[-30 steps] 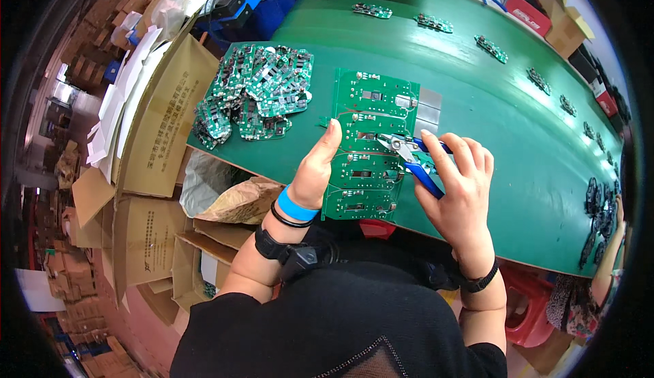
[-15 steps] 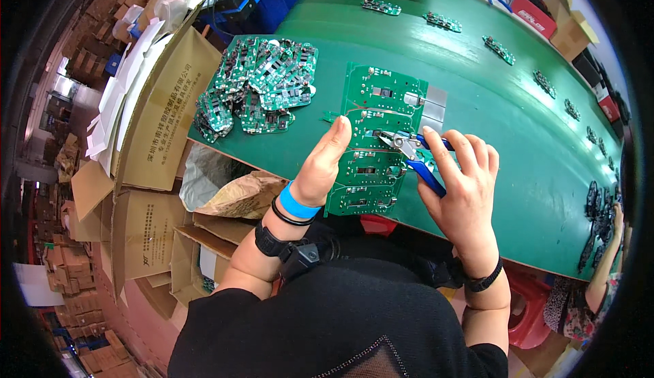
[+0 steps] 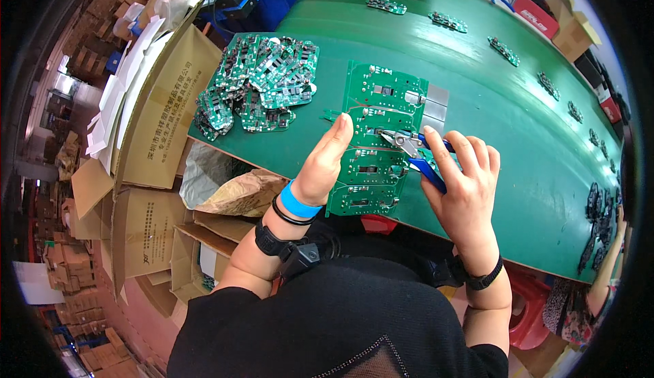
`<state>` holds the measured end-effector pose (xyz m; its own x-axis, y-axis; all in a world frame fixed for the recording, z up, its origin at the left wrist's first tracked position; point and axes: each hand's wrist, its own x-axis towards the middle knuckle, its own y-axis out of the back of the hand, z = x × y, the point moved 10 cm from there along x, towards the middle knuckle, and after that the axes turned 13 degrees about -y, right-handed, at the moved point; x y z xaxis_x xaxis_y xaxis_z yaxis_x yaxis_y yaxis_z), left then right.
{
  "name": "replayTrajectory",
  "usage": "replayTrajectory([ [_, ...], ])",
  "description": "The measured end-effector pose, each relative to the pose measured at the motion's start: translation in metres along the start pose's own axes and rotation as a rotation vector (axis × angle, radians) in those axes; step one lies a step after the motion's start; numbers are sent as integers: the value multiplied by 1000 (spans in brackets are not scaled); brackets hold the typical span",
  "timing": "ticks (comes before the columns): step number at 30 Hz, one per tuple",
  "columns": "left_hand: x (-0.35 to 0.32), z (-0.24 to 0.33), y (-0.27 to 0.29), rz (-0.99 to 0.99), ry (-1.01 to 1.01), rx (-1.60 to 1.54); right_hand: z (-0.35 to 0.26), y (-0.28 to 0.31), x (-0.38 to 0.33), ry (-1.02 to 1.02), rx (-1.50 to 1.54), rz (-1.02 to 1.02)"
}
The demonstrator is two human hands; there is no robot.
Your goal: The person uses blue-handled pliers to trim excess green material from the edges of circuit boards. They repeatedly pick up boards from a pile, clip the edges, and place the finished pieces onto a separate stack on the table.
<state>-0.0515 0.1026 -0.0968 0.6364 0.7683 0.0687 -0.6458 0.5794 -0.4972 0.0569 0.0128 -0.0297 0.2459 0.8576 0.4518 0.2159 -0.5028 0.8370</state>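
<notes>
Panel (image 3: 373, 139) lies on green bench (image 3: 518, 112), near edge. Left hand (image 3: 327, 163) flat along its left side, fingers together, steadying. Right hand (image 3: 463, 180) wrapped around blue cutters (image 3: 415, 152), tips at mid-panel; position unchanged from a second ago, cutting there.

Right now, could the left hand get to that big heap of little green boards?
Probably yes. The left hand rests on the green panel's left edge, and the pile of small boards lies just beyond it on the same green table, with only bare tabletop between. It would have to let go of the panel first.
</notes>
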Motion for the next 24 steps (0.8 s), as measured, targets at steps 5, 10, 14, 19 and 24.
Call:
replayTrajectory([
  [5, 0, -5, 3, -9, 27, -58, 3, -4, -1, 4, 55, 18],
  [10, -5, -14, 10, -5, 90, -215, 20, 11, 3, -73, 177, 116],
  [14, -8, -18, 10, 39, 178, -699, 34, 12, -1, -161, 189, 47],
  [19, -4, -19, -3, 38, 170, -785, 34, -5, -4, -142, 131, 25],
  [24, -3, -23, -4, 3, 157, -776, 34, -9, -4, -156, 105, 20],
])
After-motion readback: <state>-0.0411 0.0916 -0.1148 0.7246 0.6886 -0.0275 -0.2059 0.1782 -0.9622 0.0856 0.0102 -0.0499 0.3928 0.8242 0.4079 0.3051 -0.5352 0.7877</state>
